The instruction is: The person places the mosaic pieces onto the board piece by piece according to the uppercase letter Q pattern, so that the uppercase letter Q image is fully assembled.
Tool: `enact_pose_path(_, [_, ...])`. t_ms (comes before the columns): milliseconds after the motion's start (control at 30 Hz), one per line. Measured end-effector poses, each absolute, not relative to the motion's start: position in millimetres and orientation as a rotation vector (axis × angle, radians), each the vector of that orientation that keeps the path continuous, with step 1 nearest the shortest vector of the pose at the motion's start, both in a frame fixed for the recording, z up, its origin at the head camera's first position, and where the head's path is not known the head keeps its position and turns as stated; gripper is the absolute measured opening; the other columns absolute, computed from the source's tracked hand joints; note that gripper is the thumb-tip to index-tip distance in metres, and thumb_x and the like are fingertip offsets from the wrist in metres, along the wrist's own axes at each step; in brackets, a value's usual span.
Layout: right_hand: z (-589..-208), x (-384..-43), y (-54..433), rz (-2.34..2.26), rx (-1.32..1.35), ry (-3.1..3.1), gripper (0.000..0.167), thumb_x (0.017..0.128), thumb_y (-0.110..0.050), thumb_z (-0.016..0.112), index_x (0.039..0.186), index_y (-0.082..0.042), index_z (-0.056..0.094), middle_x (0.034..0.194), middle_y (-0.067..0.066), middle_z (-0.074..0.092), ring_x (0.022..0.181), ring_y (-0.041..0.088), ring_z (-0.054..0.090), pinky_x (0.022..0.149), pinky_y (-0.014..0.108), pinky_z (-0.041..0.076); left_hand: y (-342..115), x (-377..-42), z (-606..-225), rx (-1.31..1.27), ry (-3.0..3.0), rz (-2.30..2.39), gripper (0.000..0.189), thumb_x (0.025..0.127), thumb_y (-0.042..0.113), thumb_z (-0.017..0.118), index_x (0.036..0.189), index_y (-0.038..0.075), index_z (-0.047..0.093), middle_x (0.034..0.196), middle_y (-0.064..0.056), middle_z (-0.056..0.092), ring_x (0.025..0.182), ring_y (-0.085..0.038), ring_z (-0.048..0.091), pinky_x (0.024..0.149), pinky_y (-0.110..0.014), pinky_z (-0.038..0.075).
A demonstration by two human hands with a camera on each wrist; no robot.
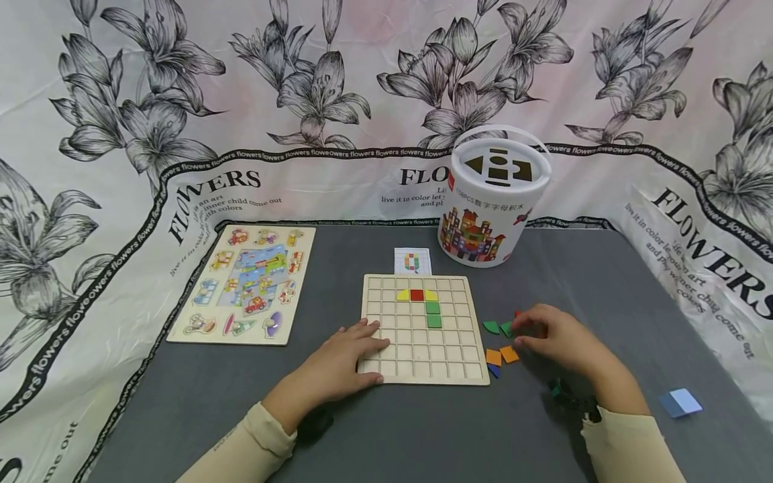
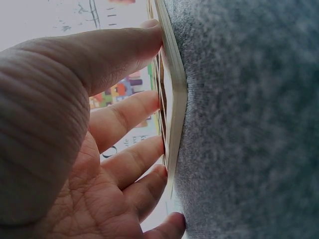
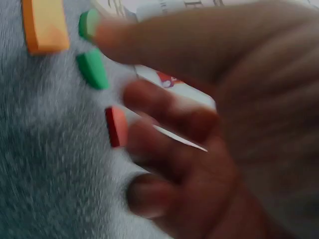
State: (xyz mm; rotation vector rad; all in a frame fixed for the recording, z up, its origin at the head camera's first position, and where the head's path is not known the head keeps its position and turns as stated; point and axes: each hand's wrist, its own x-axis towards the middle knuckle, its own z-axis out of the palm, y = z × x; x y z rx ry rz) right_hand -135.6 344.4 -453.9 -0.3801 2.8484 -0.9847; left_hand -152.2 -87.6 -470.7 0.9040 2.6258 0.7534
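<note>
Table (image 1: 423, 436), right hand (image 1: 558, 339), perhaps touching green block (image 3: 87, 25)

Your head view facing forward and down over the tabletop (image 1: 423, 436), your wrist views close along left hand (image 1: 335, 365) and right hand (image 1: 564, 339), loose green pieces (image 3: 93, 70) shared by head and right wrist

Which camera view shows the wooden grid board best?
The head view: it shows nearly the whole top of the wooden grid board, with the left hand covering only part of one side. The left wrist view shows it nearly edge-on at the fingertips; the right wrist view doesn't show it.
</note>
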Motion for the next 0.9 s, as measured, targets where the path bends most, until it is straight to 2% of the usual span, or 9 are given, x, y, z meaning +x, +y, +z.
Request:
enact_pose_path(200, [-455.3,-133.0,338.8,-0.950,-0.507,2.689,0.028,0.093,-0.010,0.086,0.119,-0.008,0.078,0.104,0.000,0.070,0.081,0.001,0.056,0.068,0.026,0.051,-88.9,-153.2,-469.3,0.902,2.632,0.754,0.061,0.096,0.028,0.085,0.153,0.016,0.066,0.173,-0.013,0.045,0.166,-0.037,0.032,0.131,-0.070,0.027])
enact_pose_path(433, [-455.3,-135.6,332.6,-0.894,-0.407,2.745,0.021,0.092,-0.013,0.088,0.104,-0.012,0.071,0.094,-0.003,0.067,0.077,0.006,0.056,0.066,0.027,0.048,-90.8,-154.7,-469.1,0.891,2.636,0.741,0.061,0.096,0.029,0.085,0.153,0.017,0.066,0.173,-0.011,0.045,0.166,-0.037,0.032,0.131,-0.069,0.026])
enact_pose_path(600, [-451.6,-137.0,325.4,-0.947,-0.268,2.841,0.013,0.099,-0.011,0.081,0.101,-0.012,0.068,0.092,-0.002,0.074,0.076,0.010,0.061,0.064,0.026,0.048,-89.8,-155.8,-469.8,0.896,2.645,0.729,0.060,0.096,0.030,0.086,0.152,0.018,0.067,0.173,-0.010,0.045,0.166,-0.036,0.033,0.131,-0.069,0.027])
enact_pose_path(733, [-440.8,-147.4,299.6,-0.974,-0.205,2.947,0.003,0.104,-0.011,0.074,0.107,-0.010,0.072,0.094,0.002,0.076,0.076,0.015,0.061,0.064,0.028,0.050,-88.1,-155.8,-471.1,0.899,2.643,0.730,0.060,0.095,0.030,0.086,0.151,0.018,0.068,0.173,-0.010,0.045,0.166,-0.037,0.033,0.131,-0.069,0.027])
enact_pose_path(900, [-437.2,-176.3,240.8,-1.024,-0.334,2.942,0.006,0.105,-0.011,0.073,0.109,-0.012,0.076,0.098,0.003,0.076,0.077,0.016,0.060,0.067,0.032,0.051,-87.5,-153.9,-473.3,0.892,2.641,0.737,0.060,0.095,0.031,0.086,0.150,0.018,0.068,0.172,-0.010,0.046,0.166,-0.036,0.033,0.131,-0.068,0.028])
